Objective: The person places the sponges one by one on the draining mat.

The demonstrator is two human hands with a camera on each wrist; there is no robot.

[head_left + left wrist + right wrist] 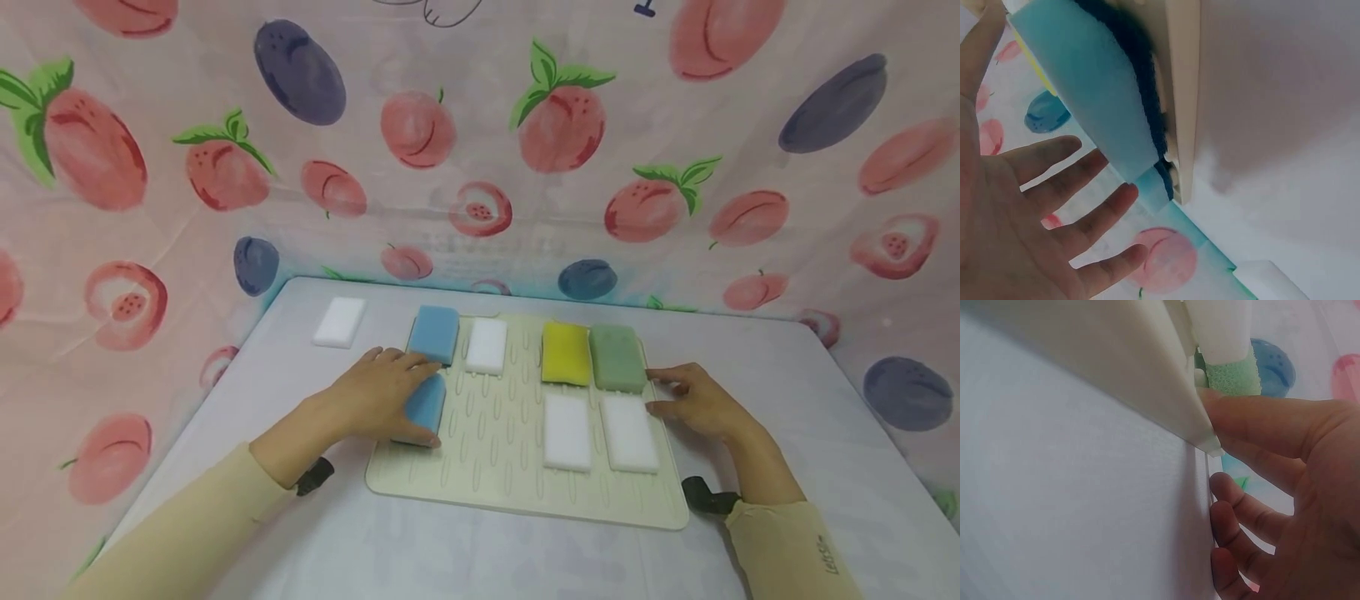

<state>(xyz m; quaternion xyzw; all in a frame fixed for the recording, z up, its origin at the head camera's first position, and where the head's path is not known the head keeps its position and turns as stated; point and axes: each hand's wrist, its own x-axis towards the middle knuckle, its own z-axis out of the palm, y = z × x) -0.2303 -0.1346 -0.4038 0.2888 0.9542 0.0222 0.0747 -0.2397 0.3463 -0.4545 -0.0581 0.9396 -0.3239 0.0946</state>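
Note:
My left hand (378, 396) is over a blue sponge (427, 408) on the left of a cream ridged mat (487, 467). In the left wrist view its fingers (1094, 225) are spread and fairly straight beside the blue sponge (1091, 75), which has a dark blue scouring layer facing the mat. The thumb lies at the sponge's near end. My right hand (697, 400) rests by the mat's right edge, near a green sponge (618, 358). In the right wrist view its thumb touches the mat's rim (1175, 419), while the other fingers bend loosely toward the table.
Another blue sponge (435, 329), a white sponge (487, 346) and a yellow sponge (566, 354) lie along the mat's far side. Two white sponges (567, 433) sit at its near right. One white sponge (340, 322) lies off the mat. A fruit-patterned cloth (480, 100) hangs behind.

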